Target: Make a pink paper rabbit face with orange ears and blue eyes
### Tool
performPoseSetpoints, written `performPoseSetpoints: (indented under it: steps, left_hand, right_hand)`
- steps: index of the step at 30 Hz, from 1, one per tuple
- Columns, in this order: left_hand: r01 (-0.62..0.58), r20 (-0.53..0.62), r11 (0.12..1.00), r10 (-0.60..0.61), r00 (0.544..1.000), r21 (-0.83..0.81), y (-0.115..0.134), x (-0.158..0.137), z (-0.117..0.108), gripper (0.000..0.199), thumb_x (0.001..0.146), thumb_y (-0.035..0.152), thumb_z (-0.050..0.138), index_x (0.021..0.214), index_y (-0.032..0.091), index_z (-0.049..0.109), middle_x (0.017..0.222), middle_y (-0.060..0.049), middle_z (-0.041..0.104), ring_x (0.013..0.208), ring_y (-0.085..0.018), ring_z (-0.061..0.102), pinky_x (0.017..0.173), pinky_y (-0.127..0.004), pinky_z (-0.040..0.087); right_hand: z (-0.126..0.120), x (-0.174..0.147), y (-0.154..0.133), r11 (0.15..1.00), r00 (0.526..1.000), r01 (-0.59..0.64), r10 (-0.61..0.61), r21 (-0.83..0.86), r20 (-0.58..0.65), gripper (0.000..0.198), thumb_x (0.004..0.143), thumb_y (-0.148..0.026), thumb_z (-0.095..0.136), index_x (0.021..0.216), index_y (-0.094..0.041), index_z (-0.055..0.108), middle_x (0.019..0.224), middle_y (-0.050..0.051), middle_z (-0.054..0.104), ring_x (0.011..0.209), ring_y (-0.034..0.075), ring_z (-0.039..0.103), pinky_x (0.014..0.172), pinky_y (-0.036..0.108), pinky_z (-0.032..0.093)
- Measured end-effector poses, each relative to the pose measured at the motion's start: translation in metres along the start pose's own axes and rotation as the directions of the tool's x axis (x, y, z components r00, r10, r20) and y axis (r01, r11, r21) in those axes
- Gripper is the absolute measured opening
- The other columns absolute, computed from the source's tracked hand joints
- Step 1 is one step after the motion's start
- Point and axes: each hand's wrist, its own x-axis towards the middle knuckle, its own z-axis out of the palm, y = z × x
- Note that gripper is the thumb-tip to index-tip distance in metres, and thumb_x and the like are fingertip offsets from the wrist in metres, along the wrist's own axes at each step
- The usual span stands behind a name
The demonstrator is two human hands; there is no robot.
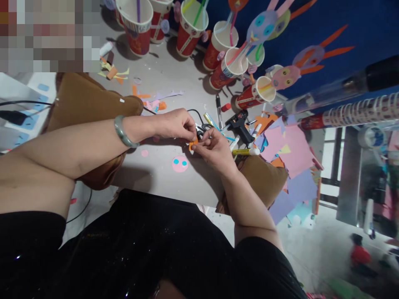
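Over the grey table (174, 178), my left hand (177, 123) and my right hand (213, 149) meet, both pinching a small piece of orange paper (192, 145). My fingers partly cover the orange piece. Just below my hands lies a pink paper face (180, 164) with two blue eye dots. A smaller pink paper disc (144, 153) is to its left. Behind my right hand, scissors (204, 128), partly hidden, lie near a pen (219, 110) and a black glue gun (240, 126). A yellow marker (246, 152) is close to my right wrist.
Several red paper cups (190, 31) with straws and paper faces line the far side. Paper scraps (152, 104) lie left of centre. Coloured paper sheets (289, 149) are piled at right. Brown cushions (90, 99) (262, 176) sit under both forearms. Stacked cups (358, 110) extend at right.
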Motion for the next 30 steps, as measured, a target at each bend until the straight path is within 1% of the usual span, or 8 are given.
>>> performPoseSetpoints:
  steps: [9, 14, 18, 21, 22, 25, 27, 30]
  left_hand:
    - [0.017, -0.003, 0.997, -0.017, 1.0, 0.077, 0.011, -0.005, 0.0, 0.006, 0.075, 0.016, 0.072, 0.072, 0.016, 0.077, 0.061, -0.001, 0.066, 0.052, -0.008, 0.051, 0.053, -0.022, 0.038]
    - [0.024, -0.032, 0.993, -0.021, 0.999, 0.117, 0.009, -0.005, -0.002, 0.008, 0.077, 0.019, 0.072, 0.079, 0.016, 0.08, 0.061, -0.002, 0.067, 0.051, -0.009, 0.049, 0.052, -0.023, 0.036]
    - [0.023, -0.068, 0.967, -0.006, 0.998, 0.254, 0.008, -0.003, -0.001, 0.012, 0.076, 0.017, 0.072, 0.081, 0.016, 0.082, 0.064, -0.002, 0.067, 0.056, -0.01, 0.05, 0.057, -0.025, 0.038]
    - [-0.009, -0.088, 0.92, 0.047, 0.995, 0.391, 0.007, -0.001, 0.001, 0.014, 0.076, 0.015, 0.071, 0.082, 0.014, 0.084, 0.068, -0.002, 0.069, 0.06, -0.011, 0.053, 0.064, -0.026, 0.04]
    - [-0.016, -0.09, 0.904, 0.059, 0.994, 0.427, 0.006, 0.0, 0.002, 0.014, 0.076, 0.015, 0.071, 0.083, 0.014, 0.084, 0.069, -0.003, 0.07, 0.061, -0.011, 0.053, 0.066, -0.026, 0.04]
    - [-0.012, -0.095, 0.858, 0.07, 0.993, 0.513, 0.001, 0.003, 0.004, 0.017, 0.078, 0.018, 0.069, 0.085, 0.015, 0.083, 0.072, -0.004, 0.072, 0.064, -0.013, 0.056, 0.065, -0.027, 0.039]
    - [-0.004, -0.112, 0.825, 0.082, 0.99, 0.566, -0.003, 0.005, 0.005, 0.018, 0.078, 0.02, 0.067, 0.084, 0.016, 0.083, 0.074, -0.004, 0.073, 0.066, -0.014, 0.058, 0.063, -0.027, 0.037]
    - [0.007, -0.123, 0.786, 0.088, 0.988, 0.619, -0.007, 0.006, 0.006, 0.02, 0.077, 0.022, 0.064, 0.084, 0.018, 0.082, 0.079, -0.005, 0.075, 0.072, -0.016, 0.063, 0.062, -0.027, 0.036]
  right_hand:
    - [0.003, 0.0, -0.001, 0.998, 1.0, -0.004, 0.003, -0.057, -0.009, 0.044, 0.074, -0.039, 0.085, 0.082, -0.027, 0.043, 0.059, -0.008, 0.058, 0.052, 0.009, 0.049, 0.051, 0.024, 0.036]
    - [0.0, -0.007, -0.008, 0.916, 0.979, 0.11, -0.166, -0.385, -0.115, 0.032, 0.077, -0.034, 0.081, 0.082, -0.026, 0.05, 0.074, -0.004, 0.066, 0.054, 0.01, 0.049, 0.052, 0.027, 0.04]
    - [-0.017, -0.031, -0.032, 0.689, 0.861, 0.155, -0.445, -0.708, -0.245, 0.023, 0.082, -0.042, 0.079, 0.089, -0.027, 0.063, 0.079, -0.001, 0.067, 0.055, 0.012, 0.05, 0.057, 0.032, 0.044]
    - [-0.043, -0.05, -0.05, 0.571, 0.725, 0.095, -0.601, -0.816, -0.336, 0.028, 0.082, -0.047, 0.079, 0.095, -0.026, 0.066, 0.083, 0.0, 0.069, 0.061, 0.015, 0.056, 0.06, 0.034, 0.045]
    - [-0.055, -0.055, -0.052, 0.547, 0.712, 0.065, -0.612, -0.835, -0.345, 0.034, 0.078, -0.047, 0.083, 0.098, -0.026, 0.066, 0.091, 0.002, 0.072, 0.065, 0.016, 0.059, 0.061, 0.034, 0.045]
    - [-0.092, -0.064, -0.048, 0.523, 0.748, -0.02, -0.558, -0.852, -0.36, 0.057, 0.068, -0.047, 0.09, 0.115, -0.026, 0.065, 0.112, 0.009, 0.073, 0.085, 0.024, 0.064, 0.073, 0.04, 0.049]
    - [-0.116, -0.066, -0.035, 0.51, 0.792, -0.066, -0.496, -0.857, -0.356, 0.069, 0.062, -0.051, 0.093, 0.12, -0.026, 0.065, 0.112, 0.011, 0.071, 0.089, 0.028, 0.062, 0.077, 0.043, 0.05]
    - [-0.14, -0.066, -0.012, 0.569, 0.846, -0.124, -0.367, -0.813, -0.386, 0.072, 0.055, -0.053, 0.096, 0.116, -0.026, 0.068, 0.106, 0.01, 0.07, 0.087, 0.028, 0.061, 0.073, 0.042, 0.05]
